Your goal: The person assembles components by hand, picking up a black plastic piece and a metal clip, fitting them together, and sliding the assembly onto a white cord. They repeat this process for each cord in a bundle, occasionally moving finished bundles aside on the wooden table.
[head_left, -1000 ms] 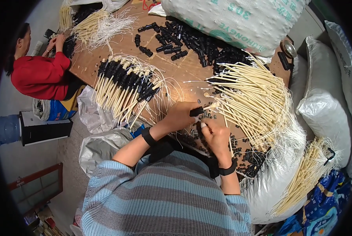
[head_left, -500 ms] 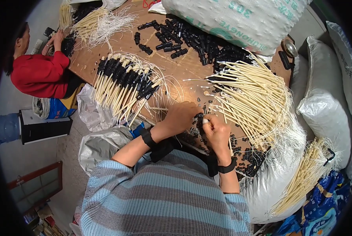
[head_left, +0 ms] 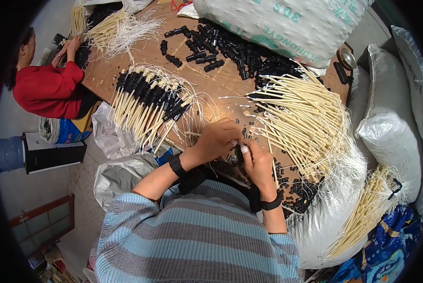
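Over the table's near edge, my left hand (head_left: 217, 140) and my right hand (head_left: 258, 162) meet with thumbs and fingertips almost touching. Both are closed in a pinch. Whatever they grip is small and mostly hidden by the fingers. Small black plastic parts (head_left: 302, 192) lie scattered below and beside my right hand. To the right spreads a big bundle of cream-coloured tubes (head_left: 306, 125) with white wire ends. Left of my hands lie cream tubes fitted with black connectors (head_left: 150, 96), thin white wires trailing from them.
Black connector pieces (head_left: 211, 47) are heaped at the back of the brown table (head_left: 197, 85), before a large white sack (head_left: 282, 28). More stuffed sacks (head_left: 391, 118) line the right side. A person in red (head_left: 48, 89) works at the far left corner, near another tube bundle (head_left: 110, 28).
My fingertips have shifted slightly, and the right hand has turned so its thumb points up toward the left hand. The black piece seen between them before is now mostly covered.
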`<move>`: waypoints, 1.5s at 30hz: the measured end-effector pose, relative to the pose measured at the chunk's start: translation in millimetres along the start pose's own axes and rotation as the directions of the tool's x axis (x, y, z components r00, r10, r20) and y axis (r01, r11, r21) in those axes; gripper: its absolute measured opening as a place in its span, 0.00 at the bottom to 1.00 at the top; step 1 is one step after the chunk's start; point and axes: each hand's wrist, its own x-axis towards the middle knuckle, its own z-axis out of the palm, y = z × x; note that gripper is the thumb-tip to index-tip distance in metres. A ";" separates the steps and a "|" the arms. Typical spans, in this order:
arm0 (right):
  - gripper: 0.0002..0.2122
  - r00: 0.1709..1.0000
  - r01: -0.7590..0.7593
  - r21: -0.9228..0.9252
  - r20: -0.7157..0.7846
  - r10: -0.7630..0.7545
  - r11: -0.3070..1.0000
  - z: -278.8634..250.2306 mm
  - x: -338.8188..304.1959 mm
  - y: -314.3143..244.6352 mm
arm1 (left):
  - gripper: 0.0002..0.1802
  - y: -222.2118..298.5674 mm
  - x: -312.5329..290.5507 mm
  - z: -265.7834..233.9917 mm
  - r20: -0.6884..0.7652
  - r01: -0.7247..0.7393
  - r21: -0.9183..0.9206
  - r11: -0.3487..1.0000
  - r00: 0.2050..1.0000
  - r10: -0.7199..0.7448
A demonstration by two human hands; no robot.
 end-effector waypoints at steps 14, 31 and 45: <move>0.04 0.907 -0.400 0.280 -0.014 0.420 0.873 10.5 -13.6 21.9 | 0.23 -53.0 36.4 19.6 -0.049 -0.133 0.194 0.972 0.988 0.145; 0.05 0.814 -0.401 0.800 0.088 0.574 0.446 20.1 5.8 19.7 | 0.24 3.9 19.0 35.8 -0.113 0.054 0.005 0.999 0.992 -0.053; 0.07 0.833 -0.224 0.975 0.187 0.521 0.009 -1.2 -3.6 15.0 | 0.16 -1.2 11.5 25.2 -0.052 0.007 0.037 0.999 0.999 -0.005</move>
